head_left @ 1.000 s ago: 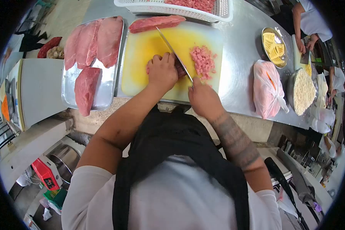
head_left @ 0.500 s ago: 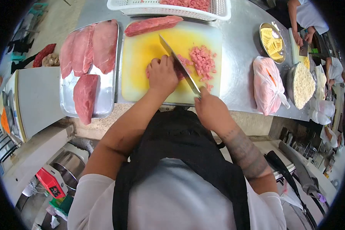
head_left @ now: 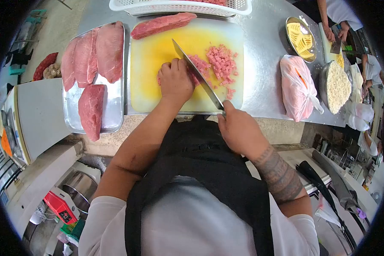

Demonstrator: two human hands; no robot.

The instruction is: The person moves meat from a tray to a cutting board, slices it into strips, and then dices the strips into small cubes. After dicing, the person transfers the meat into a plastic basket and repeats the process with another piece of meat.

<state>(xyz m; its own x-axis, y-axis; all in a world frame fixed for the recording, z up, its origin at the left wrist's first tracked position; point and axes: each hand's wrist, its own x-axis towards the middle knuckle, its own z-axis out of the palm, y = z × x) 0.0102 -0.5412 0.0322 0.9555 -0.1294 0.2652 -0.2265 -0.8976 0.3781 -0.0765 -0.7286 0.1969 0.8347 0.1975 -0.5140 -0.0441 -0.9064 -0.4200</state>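
Observation:
A long knife (head_left: 199, 75) lies slantwise over the yellow-stained cutting board (head_left: 147, 51), its handle in my right hand (head_left: 240, 130). My left hand (head_left: 175, 80) is closed over raw meat beside the blade, mostly hiding the piece. Just right of the blade's upper part is some cut meat (head_left: 199, 64), and farther right a pile of small meat cubes (head_left: 222, 62). One long strip of meat (head_left: 163, 25) rests along the board's top edge. On the left, a metal tray (head_left: 117, 91) holds several large slabs of meat (head_left: 109, 52).
A white plastic basket (head_left: 181, 9) with cut meat stands beyond the board. To the right are a bowl of yellow slices (head_left: 301, 40), a plastic bag (head_left: 296, 87) and a bowl of pale chopped food (head_left: 338, 88). Another person's hands (head_left: 337, 32) hold a cleaver at the upper right.
The view has shifted slightly, so the board and tray appear farther left. Both hands keep their holds, and the knife remains at nearly the same slant beside my left hand.

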